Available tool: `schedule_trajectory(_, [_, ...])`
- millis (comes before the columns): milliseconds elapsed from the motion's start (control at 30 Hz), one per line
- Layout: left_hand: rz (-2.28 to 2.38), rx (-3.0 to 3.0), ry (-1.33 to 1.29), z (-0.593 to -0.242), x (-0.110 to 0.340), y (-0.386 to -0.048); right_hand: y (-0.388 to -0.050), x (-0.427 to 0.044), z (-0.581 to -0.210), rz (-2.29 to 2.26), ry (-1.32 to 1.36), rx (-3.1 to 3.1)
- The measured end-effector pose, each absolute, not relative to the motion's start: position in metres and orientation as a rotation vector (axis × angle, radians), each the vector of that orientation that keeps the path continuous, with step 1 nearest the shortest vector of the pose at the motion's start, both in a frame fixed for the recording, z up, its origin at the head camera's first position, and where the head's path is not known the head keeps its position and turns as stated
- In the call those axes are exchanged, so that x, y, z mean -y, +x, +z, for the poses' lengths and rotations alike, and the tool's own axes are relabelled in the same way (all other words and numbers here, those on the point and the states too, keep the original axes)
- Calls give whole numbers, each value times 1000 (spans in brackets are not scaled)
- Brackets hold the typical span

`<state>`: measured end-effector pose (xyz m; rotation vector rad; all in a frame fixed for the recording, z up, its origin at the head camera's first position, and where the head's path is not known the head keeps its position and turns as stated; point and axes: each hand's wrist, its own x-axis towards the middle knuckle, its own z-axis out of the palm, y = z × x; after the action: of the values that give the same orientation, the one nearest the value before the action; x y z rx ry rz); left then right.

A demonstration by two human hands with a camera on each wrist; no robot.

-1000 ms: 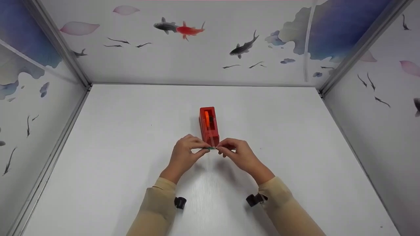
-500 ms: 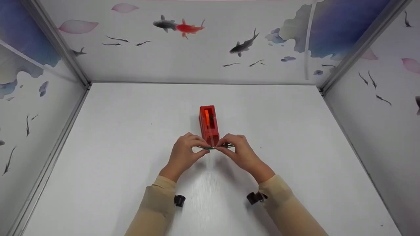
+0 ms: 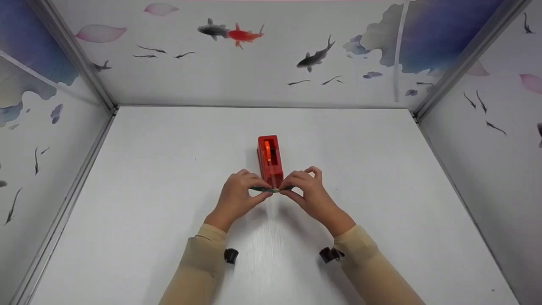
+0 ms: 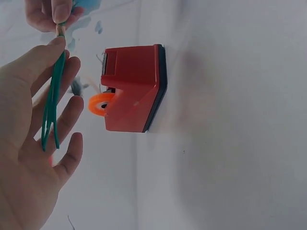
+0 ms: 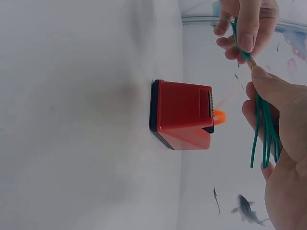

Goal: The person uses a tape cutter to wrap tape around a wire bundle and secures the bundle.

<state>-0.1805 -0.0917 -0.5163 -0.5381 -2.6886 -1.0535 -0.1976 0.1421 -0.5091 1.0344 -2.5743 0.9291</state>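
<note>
Between both hands, in front of the tape dispenser, stretches a thin bundle of green wire-like strands [image 4: 53, 96]. A tan band [image 4: 60, 29] wraps its middle. My left hand [image 3: 238, 195] pinches the bundle on one side of the band with thumb and fingertips. On the other side my right hand [image 3: 311, 192] pinches it the same way, and loose green ends [image 5: 266, 139] fan out across its palm. The red tape dispenser [image 3: 264, 171], holding an orange-cored roll [image 3: 267, 150], stands just beyond the fingertips; neither hand visibly grips it.
The white tabletop [image 3: 169, 148] spreads around the hands. Printed panels with fish close it in at the back [image 3: 271, 80] and both sides. A black wrist camera [image 3: 231, 256] sits on the left sleeve, another [image 3: 329, 255] on the right.
Both hands stay in front of the dispenser with the bundle. Green ends that stuck out past the right fingers half a second ago now show less; one right finger has lifted.
</note>
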Motion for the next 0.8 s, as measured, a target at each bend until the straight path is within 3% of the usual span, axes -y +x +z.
schedule_trajectory(800, [-948,2531,-626,-516,94,-180,-199,-141,-494,524,1037,2614])
